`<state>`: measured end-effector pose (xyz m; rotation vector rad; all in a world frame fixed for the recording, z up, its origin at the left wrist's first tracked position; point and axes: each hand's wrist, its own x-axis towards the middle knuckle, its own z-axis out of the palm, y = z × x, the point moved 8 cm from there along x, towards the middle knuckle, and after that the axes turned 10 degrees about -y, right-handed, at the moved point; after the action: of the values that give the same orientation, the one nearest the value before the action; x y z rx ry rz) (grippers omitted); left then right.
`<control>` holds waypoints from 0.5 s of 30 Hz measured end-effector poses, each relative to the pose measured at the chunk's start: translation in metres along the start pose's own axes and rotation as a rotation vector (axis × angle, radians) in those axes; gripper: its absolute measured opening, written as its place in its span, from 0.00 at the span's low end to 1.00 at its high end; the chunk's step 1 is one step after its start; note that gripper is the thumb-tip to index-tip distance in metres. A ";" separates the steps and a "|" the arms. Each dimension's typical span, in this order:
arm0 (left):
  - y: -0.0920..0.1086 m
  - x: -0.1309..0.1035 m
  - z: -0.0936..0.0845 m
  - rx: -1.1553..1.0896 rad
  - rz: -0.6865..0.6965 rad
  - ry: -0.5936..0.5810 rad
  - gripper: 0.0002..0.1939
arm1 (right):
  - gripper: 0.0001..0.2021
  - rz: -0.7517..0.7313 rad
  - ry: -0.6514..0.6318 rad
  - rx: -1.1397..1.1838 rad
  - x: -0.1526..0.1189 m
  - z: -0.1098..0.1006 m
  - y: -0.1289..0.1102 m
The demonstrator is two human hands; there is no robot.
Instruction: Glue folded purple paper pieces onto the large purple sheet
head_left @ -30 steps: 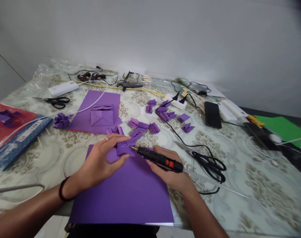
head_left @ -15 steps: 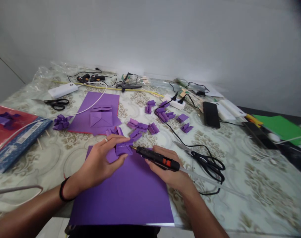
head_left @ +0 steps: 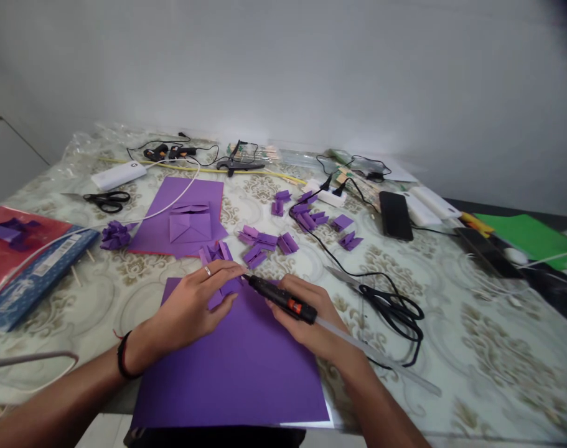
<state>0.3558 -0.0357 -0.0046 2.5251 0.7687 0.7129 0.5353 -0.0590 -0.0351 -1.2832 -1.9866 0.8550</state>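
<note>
My left hand [head_left: 192,306] is closed around a small folded purple paper piece [head_left: 230,286], partly hidden by the fingers, above a large purple sheet [head_left: 231,367]. My right hand [head_left: 311,314] grips a black hot glue gun [head_left: 281,297] with orange parts and a long clear glue stick [head_left: 381,358] out of its back. The gun's tip is at the left fingertips, by the folded piece. Several folded purple pieces [head_left: 287,243] lie behind the hands.
Black scissors [head_left: 390,305] lie right of my right hand, a glue gun cord beside them. Further off are a purple envelope shape [head_left: 190,225], a paper flower [head_left: 115,235], a power strip [head_left: 327,194], a phone [head_left: 396,215] and red and blue packs [head_left: 45,267] at the left.
The glue gun and my right hand have moved slightly left, bringing the tip up to the left fingertips. The glue stick's rear end has swung toward me. The folded piece is more covered by my left fingers.
</note>
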 end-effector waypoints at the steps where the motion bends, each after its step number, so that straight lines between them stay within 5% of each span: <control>1: -0.001 0.000 -0.001 0.000 -0.011 0.001 0.19 | 0.14 0.010 0.006 0.002 0.000 0.000 0.001; 8: -0.016 0.000 -0.007 -0.012 -0.130 0.001 0.20 | 0.17 0.184 -0.070 -0.043 -0.007 -0.013 0.021; 15: -0.020 0.000 -0.015 -0.070 -0.208 0.011 0.20 | 0.04 0.221 0.119 -0.405 -0.039 -0.087 0.069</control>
<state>0.3395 -0.0167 -0.0032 2.3378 0.9753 0.6706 0.6524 -0.0570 -0.0429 -1.7636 -2.0118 0.4688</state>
